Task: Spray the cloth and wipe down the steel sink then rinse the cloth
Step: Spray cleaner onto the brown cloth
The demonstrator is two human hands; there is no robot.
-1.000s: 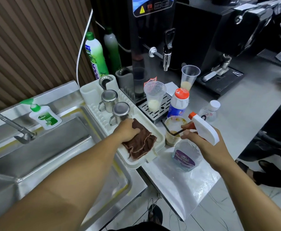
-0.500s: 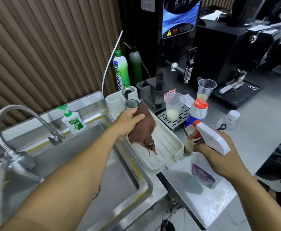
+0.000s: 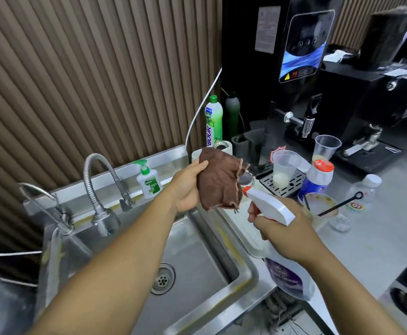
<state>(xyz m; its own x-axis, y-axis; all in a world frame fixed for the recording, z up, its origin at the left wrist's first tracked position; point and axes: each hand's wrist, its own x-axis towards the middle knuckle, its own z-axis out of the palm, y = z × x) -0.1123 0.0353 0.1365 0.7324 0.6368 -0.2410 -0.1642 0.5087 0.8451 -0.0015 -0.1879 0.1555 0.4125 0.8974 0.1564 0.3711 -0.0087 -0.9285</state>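
Your left hand (image 3: 188,187) grasped the brown cloth (image 3: 218,180) at its left edge, with the thumb on the front and the fingers curled behind it. The cloth was in the air, above the place where the right rim of the steel sink (image 3: 234,298) meets the white tray (image 3: 243,238), and it touched neither of them. Half a second before, the same cloth hung lower in a narrow bunch over the tray. Now it was lifted higher and opened wider, with its flat face turned to the right.

Your right hand (image 3: 289,235) was clenched round the neck of the spray bottle (image 3: 270,205), with one finger on the front, under the head. The orange nozzle stood just beside the lower right edge of the cloth and pointed at it. Earlier the nozzle was further to the right, near the bottle with the red cap (image 3: 318,177). I could not tell if any spray came out.

The sink lay at the left end of the bench (image 3: 379,238), with its drain (image 3: 162,278) uncovered. The bent faucet (image 3: 101,180) and a small soap dispenser (image 3: 148,183) stood along the back edge. A plastic cup (image 3: 284,168) with a little white liquid stood on the drip grate behind the tray.
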